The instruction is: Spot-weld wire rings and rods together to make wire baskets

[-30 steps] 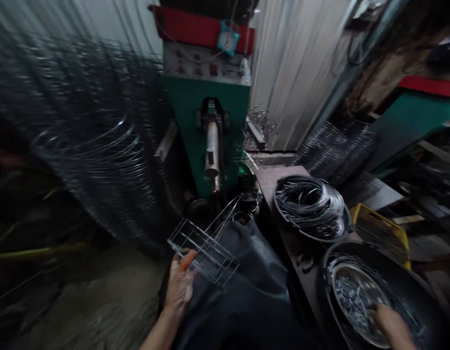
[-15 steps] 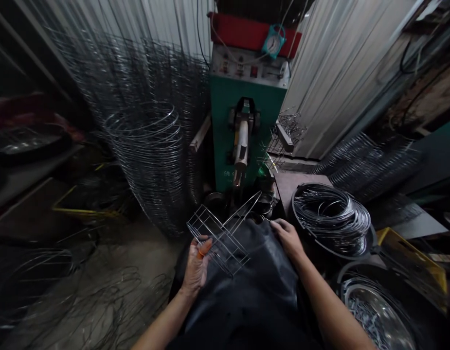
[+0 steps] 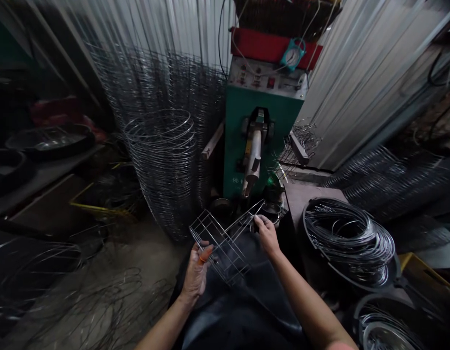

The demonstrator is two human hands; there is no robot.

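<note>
A small wire rack [image 3: 225,243], made of thin crossed metal rods with a narrow arm reaching up to the right, is held above my lap. My left hand [image 3: 197,270] grips its lower left side, thumb on top; an orange band wraps that thumb. At the rack's right arm, the fingers of my right hand [image 3: 267,234] are pinched together, close to or touching the rods. What lies between those fingertips is too small to make out. A dark apron [image 3: 243,301] covers my lap underneath. Just beyond the rack, the metal electrode arm [image 3: 253,163] of a green machine [image 3: 283,109] points down.
Tall stacks of wire rings [image 3: 162,165] stand on the left. To the right, a black basin [image 3: 312,243] holds coiled wire rings [image 3: 370,233], with another basin [image 3: 359,311] nearer. Loose wires [image 3: 111,301] litter the floor. A teal clock [image 3: 293,54] hangs on the machine.
My right hand has moved left and inward to the rack's right arm. The left hand keeps its hold on the rack. The whole view has shifted slightly.
</note>
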